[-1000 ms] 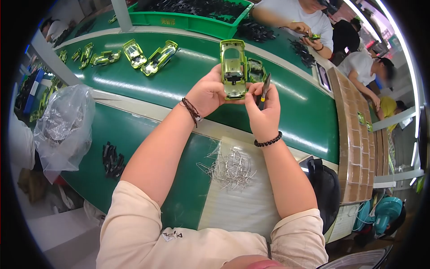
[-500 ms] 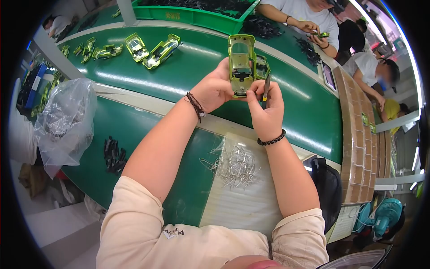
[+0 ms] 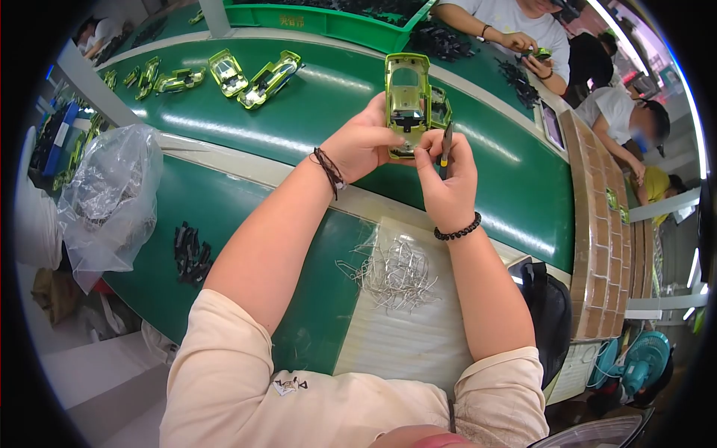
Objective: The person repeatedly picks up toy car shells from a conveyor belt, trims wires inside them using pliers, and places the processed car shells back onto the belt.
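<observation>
Left hand (image 3: 364,145) thumb has moved onto the near end of the green car shell (image 3: 408,84) it holds over the green worktop (image 3: 515,179); right hand (image 3: 452,179) holds dark tool (image 3: 447,142) at near-right corner: best brace shell, keep tool tip clear

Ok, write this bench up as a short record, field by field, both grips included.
Left grip: holding green car-shaped shell
Right grip: holding dark tool with yellow marking
On white sheet: tangled metal wires
Left of wires: piled black parts
Left of black parts: clear plastic bag
Ahead, leftward: more green shells
</observation>
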Action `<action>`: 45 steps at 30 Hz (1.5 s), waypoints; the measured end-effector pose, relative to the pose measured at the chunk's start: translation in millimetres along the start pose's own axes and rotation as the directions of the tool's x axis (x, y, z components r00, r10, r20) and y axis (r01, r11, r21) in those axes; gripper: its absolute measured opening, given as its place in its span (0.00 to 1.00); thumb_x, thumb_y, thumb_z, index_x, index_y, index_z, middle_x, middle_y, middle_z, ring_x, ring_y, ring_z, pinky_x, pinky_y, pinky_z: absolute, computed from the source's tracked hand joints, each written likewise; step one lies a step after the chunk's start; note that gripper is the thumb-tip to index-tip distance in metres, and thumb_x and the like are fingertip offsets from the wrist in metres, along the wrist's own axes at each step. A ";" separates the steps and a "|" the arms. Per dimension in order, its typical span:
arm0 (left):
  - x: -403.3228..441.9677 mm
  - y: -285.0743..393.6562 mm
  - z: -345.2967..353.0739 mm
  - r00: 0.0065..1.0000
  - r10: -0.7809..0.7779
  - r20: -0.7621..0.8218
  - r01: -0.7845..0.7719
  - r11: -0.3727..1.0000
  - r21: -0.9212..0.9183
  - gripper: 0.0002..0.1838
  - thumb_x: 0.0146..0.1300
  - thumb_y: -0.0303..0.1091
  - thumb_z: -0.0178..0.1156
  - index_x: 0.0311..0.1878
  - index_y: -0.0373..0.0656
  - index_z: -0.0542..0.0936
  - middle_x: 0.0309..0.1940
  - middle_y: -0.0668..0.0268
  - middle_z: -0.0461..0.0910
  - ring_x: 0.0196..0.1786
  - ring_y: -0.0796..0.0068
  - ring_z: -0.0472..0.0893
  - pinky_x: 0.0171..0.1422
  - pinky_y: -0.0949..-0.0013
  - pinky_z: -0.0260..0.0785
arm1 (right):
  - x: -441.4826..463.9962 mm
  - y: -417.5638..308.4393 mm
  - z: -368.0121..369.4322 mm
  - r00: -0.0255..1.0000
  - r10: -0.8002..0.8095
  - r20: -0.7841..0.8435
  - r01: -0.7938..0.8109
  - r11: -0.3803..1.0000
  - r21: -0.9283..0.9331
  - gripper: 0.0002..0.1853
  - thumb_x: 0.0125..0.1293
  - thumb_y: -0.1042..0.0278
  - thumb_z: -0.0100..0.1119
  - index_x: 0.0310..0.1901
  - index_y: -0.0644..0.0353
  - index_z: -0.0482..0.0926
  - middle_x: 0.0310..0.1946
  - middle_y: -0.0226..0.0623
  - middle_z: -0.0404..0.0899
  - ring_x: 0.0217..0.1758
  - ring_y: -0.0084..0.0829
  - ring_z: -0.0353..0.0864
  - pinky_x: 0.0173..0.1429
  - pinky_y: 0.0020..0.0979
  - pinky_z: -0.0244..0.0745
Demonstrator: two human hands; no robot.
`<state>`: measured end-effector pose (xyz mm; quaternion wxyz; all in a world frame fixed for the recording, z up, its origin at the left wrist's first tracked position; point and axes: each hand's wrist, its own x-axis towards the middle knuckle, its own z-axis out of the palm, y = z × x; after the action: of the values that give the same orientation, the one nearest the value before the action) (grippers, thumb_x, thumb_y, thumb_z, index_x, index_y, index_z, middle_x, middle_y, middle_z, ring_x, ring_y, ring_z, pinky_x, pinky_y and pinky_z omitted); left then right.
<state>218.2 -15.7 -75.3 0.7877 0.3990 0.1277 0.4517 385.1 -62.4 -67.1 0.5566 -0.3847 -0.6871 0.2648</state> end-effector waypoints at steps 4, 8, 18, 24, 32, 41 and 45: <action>0.3 0.6 5.6 0.997 -0.027 -0.073 0.031 0.998 0.056 0.37 0.64 0.23 0.55 0.74 0.49 0.53 0.64 0.59 0.70 0.63 0.63 0.76 0.62 0.48 0.73 | -0.3 3.1 -1.2 1.000 0.003 0.021 -0.003 1.000 -0.025 0.09 0.62 0.84 0.59 0.38 0.61 0.70 0.34 0.30 0.75 0.36 0.22 0.69 0.45 0.24 0.69; 0.8 -0.6 6.0 0.996 -0.024 -0.081 0.031 0.996 0.088 0.37 0.64 0.21 0.54 0.74 0.48 0.53 0.64 0.59 0.70 0.63 0.63 0.76 0.62 0.48 0.73 | -1.8 7.2 -0.3 1.000 -0.011 0.011 0.011 1.000 -0.025 0.09 0.62 0.84 0.59 0.38 0.61 0.70 0.33 0.30 0.75 0.35 0.22 0.69 0.44 0.25 0.70; 1.9 -2.3 1.6 0.999 -0.008 -0.031 0.010 0.997 0.072 0.37 0.64 0.22 0.55 0.74 0.48 0.53 0.65 0.60 0.70 0.62 0.65 0.76 0.62 0.50 0.74 | -4.1 7.7 -2.7 0.999 0.008 0.053 -0.006 0.999 -0.031 0.10 0.64 0.86 0.56 0.39 0.60 0.67 0.37 0.31 0.73 0.40 0.22 0.70 0.51 0.24 0.69; 3.9 -5.8 2.1 0.996 -0.014 -0.083 0.022 0.994 0.105 0.34 0.65 0.21 0.53 0.73 0.48 0.54 0.63 0.59 0.72 0.59 0.65 0.78 0.61 0.53 0.76 | -4.1 11.9 0.5 1.000 -0.010 0.001 0.010 1.000 -0.006 0.08 0.61 0.85 0.58 0.38 0.61 0.72 0.32 0.30 0.75 0.34 0.23 0.70 0.44 0.25 0.70; 11.4 -14.3 -1.4 0.989 0.114 -0.096 -0.089 0.967 0.241 0.34 0.61 0.14 0.53 0.69 0.45 0.57 0.60 0.56 0.74 0.58 0.64 0.80 0.61 0.58 0.77 | -4.9 11.3 2.1 0.999 -0.046 0.009 0.047 0.998 -0.040 0.10 0.60 0.86 0.57 0.37 0.61 0.70 0.33 0.32 0.74 0.34 0.25 0.70 0.44 0.25 0.69; 10.1 -17.1 5.1 0.974 0.197 -0.115 -0.156 0.943 0.295 0.33 0.57 0.14 0.54 0.66 0.42 0.58 0.58 0.55 0.76 0.57 0.65 0.80 0.62 0.58 0.76 | -4.8 8.7 3.0 0.994 -0.107 0.004 0.107 0.990 -0.097 0.11 0.58 0.87 0.58 0.37 0.61 0.68 0.33 0.33 0.72 0.33 0.27 0.69 0.42 0.25 0.68; 8.4 -15.3 10.2 0.971 0.194 -0.142 -0.140 0.937 0.321 0.34 0.57 0.14 0.54 0.66 0.43 0.57 0.57 0.55 0.77 0.57 0.65 0.80 0.61 0.58 0.77 | -5.0 9.8 4.1 0.993 -0.121 -0.008 0.118 0.983 -0.141 0.11 0.58 0.87 0.58 0.37 0.61 0.68 0.32 0.34 0.72 0.32 0.29 0.70 0.40 0.26 0.69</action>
<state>238.0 -18.3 -78.8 0.6602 0.4862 0.2297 0.5244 383.9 -60.7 -78.6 0.5487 -0.3831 -0.7212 0.1789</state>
